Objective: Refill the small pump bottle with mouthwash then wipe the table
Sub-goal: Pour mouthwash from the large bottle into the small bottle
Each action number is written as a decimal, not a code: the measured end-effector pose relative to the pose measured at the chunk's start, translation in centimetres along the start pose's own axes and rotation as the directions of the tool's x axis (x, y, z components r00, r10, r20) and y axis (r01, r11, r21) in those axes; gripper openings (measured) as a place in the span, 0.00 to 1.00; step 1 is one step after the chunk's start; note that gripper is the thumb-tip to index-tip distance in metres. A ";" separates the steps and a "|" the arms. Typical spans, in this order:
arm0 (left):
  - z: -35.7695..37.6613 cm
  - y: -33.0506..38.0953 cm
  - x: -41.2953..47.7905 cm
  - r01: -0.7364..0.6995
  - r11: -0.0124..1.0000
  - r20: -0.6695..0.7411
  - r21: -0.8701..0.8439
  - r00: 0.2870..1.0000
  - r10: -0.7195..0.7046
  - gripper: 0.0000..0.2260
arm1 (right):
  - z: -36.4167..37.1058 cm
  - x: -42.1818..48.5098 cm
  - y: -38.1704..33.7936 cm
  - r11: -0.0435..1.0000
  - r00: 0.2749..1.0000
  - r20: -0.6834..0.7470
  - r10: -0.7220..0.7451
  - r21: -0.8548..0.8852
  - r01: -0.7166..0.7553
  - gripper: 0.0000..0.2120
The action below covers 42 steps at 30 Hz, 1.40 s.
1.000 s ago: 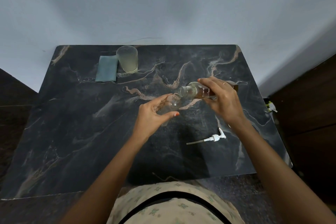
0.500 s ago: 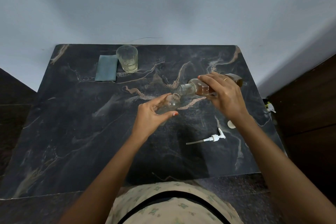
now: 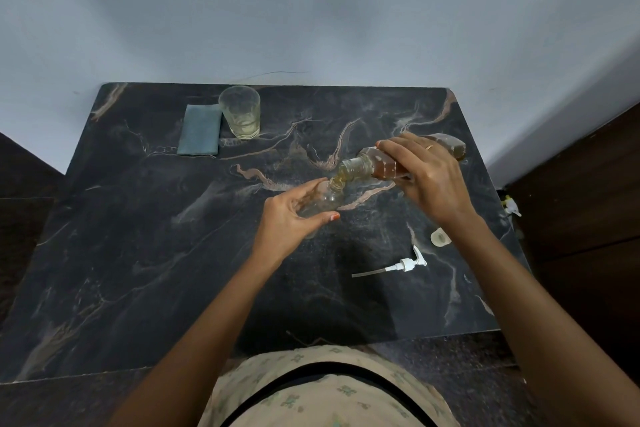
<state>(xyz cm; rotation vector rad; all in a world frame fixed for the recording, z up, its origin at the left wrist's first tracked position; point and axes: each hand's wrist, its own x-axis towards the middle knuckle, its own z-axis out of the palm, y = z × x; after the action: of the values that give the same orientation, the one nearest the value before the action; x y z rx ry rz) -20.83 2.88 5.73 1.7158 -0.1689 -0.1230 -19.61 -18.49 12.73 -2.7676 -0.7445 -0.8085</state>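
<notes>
My left hand (image 3: pixel 289 218) grips the small clear pump bottle (image 3: pixel 323 199), held tilted above the middle of the dark marble table (image 3: pixel 138 253). My right hand (image 3: pixel 429 180) holds the amber mouthwash bottle (image 3: pixel 377 165) tipped on its side, its open mouth right over the small bottle's neck. Yellowish liquid shows at the spout. The white pump head (image 3: pixel 408 263) with its long tube lies on the table near my right forearm. A pale cap (image 3: pixel 440 238) lies just beyond it. A folded blue-grey cloth (image 3: pixel 201 130) rests at the back left.
A clear drinking glass (image 3: pixel 240 113) with a little pale liquid stands beside the cloth at the table's back edge. A grey wall rises behind the table. Dark wooden furniture (image 3: pixel 581 201) stands to the right, with a small white object (image 3: pixel 512 206) at the table's right edge.
The mouthwash bottle has tipped further and its mouth has come down onto the small bottle's neck. My right hand shifted, uncovering the pale cap on the table.
</notes>
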 end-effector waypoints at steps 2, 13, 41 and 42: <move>0.0 0.0 0.0 -0.001 1.000 0.004 0.001 1.000 0.001 0.25 | -0.1 0.1 0.1 1.000 1.000 0.006 0.002 -0.005 -0.002 0.15; 0.3 -0.5 0.5 0.008 1.000 -0.008 -0.020 1.000 -0.009 0.25 | -0.1 0.3 0.6 1.000 0.999 0.034 -0.001 0.003 0.001 0.14; 0.5 -0.8 0.5 0.008 1.000 -0.023 -0.015 1.000 -0.008 0.23 | -0.6 0.5 1.0 0.999 0.999 0.035 -0.031 -0.038 0.032 0.15; 0.5 -0.8 0.5 0.007 1.000 -0.025 -0.015 1.000 -0.008 0.23 | -0.6 0.5 1.0 0.999 0.999 0.029 -0.036 -0.038 0.037 0.15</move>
<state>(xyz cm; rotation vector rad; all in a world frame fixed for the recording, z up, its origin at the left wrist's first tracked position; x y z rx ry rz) -20.38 2.37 4.88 1.7024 -0.1428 -0.1085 -18.98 -19.29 13.46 -2.8134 -0.7944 -0.7999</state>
